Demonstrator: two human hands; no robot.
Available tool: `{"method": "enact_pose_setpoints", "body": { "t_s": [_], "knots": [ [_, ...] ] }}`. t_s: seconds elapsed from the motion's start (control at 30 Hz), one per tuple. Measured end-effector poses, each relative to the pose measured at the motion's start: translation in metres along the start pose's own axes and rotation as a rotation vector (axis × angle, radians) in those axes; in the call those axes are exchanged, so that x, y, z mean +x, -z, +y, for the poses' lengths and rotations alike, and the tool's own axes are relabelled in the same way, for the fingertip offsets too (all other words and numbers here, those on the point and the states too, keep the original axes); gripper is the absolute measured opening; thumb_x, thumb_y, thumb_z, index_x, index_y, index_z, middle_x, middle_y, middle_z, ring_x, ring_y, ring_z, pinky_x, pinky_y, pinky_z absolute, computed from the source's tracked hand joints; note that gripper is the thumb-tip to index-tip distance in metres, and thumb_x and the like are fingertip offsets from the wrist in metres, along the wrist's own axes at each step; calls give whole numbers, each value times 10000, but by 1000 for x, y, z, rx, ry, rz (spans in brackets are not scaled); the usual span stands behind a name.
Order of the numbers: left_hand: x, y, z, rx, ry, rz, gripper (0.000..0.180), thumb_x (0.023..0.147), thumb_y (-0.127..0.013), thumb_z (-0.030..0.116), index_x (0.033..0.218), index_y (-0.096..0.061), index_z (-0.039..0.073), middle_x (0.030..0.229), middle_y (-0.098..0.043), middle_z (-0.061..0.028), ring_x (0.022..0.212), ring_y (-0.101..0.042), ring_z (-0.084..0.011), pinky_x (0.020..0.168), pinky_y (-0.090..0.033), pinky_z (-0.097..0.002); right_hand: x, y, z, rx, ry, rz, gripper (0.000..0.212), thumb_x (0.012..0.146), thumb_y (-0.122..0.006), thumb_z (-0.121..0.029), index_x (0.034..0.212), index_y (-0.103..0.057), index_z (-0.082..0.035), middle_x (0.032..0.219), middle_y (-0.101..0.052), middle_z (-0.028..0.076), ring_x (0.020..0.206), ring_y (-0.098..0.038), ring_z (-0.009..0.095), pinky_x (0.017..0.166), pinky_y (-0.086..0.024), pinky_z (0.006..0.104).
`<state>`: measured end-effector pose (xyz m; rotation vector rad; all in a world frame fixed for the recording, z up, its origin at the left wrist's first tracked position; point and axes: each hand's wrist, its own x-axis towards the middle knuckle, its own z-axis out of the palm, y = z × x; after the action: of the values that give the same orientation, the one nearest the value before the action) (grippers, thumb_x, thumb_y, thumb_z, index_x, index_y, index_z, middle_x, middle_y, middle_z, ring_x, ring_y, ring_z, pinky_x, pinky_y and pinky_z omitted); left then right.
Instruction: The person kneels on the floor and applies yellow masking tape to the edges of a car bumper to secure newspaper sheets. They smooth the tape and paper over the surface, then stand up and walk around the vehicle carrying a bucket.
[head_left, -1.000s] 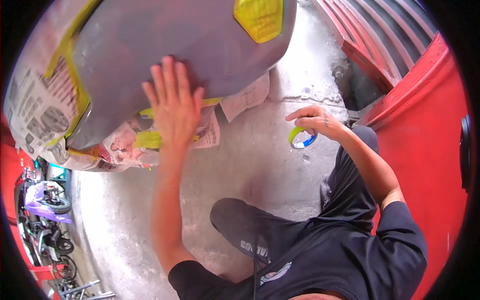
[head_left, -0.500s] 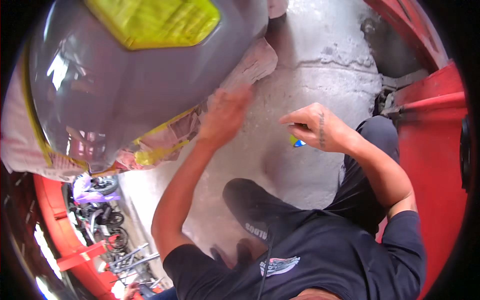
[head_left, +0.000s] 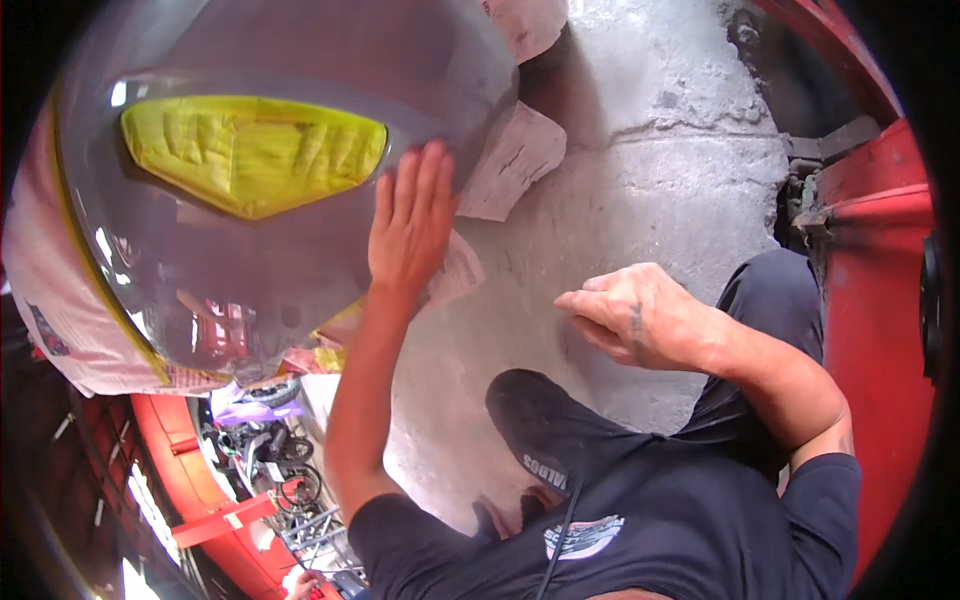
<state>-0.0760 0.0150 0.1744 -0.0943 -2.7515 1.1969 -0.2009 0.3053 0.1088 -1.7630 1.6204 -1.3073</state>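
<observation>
A glossy grey vehicle body panel (head_left: 310,245) fills the upper left, with a yellow tape-covered light area (head_left: 250,155) in it. My left hand (head_left: 412,215) lies flat on the panel's right side beside the yellow patch, its fingers straight and nothing seen in it. My right hand (head_left: 637,315) is held above the floor, away from the panel, with its fingers curled together. What it holds, if anything, is hidden behind the fingers.
Masking paper (head_left: 60,270) edged with yellow tape borders the panel, and a loose paper flap (head_left: 515,160) sticks out at its right. A red vehicle body (head_left: 880,330) stands close on my right. Motorbikes (head_left: 270,445) and a red post (head_left: 170,430) are at lower left. The concrete floor (head_left: 650,180) is rough.
My left hand has gone from a blurred position at the panel's lower edge to lying flat on its surface. The view has shifted. The green-and-blue bit by my right hand no longer shows.
</observation>
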Motion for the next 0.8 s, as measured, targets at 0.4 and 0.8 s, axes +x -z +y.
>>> {"method": "enact_pose_setpoints", "body": {
  "t_s": [0.4, 0.8],
  "knots": [
    [54, 5, 16, 466, -295, -101, 642, 944, -528, 254, 1534, -428, 19, 1686, -265, -108, 1563, -216, -296, 1225, -195, -513, -6, -11, -8, 8, 16, 6, 253, 834, -686, -71, 1073, -679, 12, 827, -689, 140, 756, -695, 342, 663, -566, 438],
    [125, -11, 58, 611, -528, -396, 598, 980, -424, 247, 1504, -441, -41, 1629, -369, -138, 1539, -262, -290, 1279, -129, -491, -21, 1, -11, 53, 26, -2, 134, 836, -671, -82, 937, -621, -9, 757, -649, 137, 726, -683, 349, 635, -551, 448]
  ]
}}
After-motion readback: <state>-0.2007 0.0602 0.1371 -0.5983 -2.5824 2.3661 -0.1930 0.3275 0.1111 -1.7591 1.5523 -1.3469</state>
